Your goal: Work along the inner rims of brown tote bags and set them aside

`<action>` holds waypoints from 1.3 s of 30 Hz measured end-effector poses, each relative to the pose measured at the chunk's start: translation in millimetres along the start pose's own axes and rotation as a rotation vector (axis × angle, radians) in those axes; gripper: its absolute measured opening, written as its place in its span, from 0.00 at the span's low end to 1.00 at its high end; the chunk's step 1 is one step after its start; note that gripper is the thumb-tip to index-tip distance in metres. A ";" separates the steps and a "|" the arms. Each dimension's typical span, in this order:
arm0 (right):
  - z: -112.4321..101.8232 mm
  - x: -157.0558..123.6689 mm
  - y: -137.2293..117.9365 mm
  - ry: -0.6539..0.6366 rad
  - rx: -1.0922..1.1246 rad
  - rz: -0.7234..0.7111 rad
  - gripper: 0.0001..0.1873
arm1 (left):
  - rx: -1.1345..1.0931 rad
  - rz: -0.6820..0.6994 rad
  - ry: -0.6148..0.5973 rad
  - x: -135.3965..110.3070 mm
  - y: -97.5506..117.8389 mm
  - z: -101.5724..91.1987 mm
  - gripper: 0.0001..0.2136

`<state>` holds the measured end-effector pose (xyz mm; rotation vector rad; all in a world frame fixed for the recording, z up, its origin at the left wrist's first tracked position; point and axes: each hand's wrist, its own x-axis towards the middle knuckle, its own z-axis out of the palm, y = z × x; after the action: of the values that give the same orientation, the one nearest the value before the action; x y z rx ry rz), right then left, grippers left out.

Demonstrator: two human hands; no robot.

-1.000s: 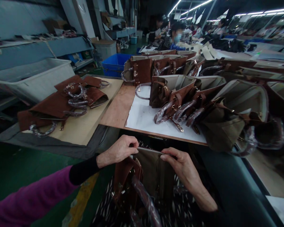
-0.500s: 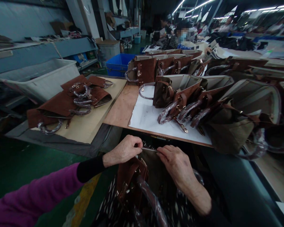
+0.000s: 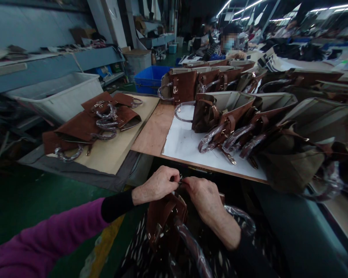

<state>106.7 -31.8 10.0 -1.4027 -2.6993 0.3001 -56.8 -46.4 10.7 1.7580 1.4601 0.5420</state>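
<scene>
Head view: left hand [image 3: 156,186] and right hand [image 3: 201,195], fingers closed, pinch the top edge of a brown suede handbag [image 3: 165,220] lying directly beneath them in the lap.

The right hand [image 3: 202,196] has slid along the rim (now mostly hidden) of the handbag [image 3: 161,216] to meet the left hand [image 3: 158,186].

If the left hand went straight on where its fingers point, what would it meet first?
Most likely the right hand: the left hand points right, nearly touching it at the top of the bag on the lap.
</scene>
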 end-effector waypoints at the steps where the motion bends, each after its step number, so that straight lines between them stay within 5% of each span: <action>1: 1.3 1.7 -0.9 -0.001 0.005 -0.001 0.09 | 0.009 0.003 0.000 -1.0 0.5 -2.4 0.02; 7: 5.5 0.7 7.8 0.002 0.076 0.019 0.10 | 0.163 -0.100 -0.125 -6.2 -9.0 -38.5 0.22; 12: 6.6 -2.5 10.7 0.028 0.109 -0.014 0.11 | 0.090 -0.133 -0.361 -3.4 -34.5 -58.1 0.16; 26: 22.5 0.9 -28.3 0.177 -0.121 -0.130 0.11 | 0.048 -0.030 -0.393 30.5 -87.2 -70.4 0.15; 32: 2.2 -17.9 -1.7 0.152 -0.072 -0.208 0.10 | 0.061 0.091 -0.500 19.4 -53.4 -58.1 0.17; 39: 10.6 -36.7 29.7 0.114 -0.017 -0.040 0.10 | 0.114 0.251 -0.235 4.1 -11.2 -38.3 0.19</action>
<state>149.9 -46.6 -6.1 -1.3253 -2.6397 0.1882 -91.1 -30.9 24.8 2.0352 1.1349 0.3688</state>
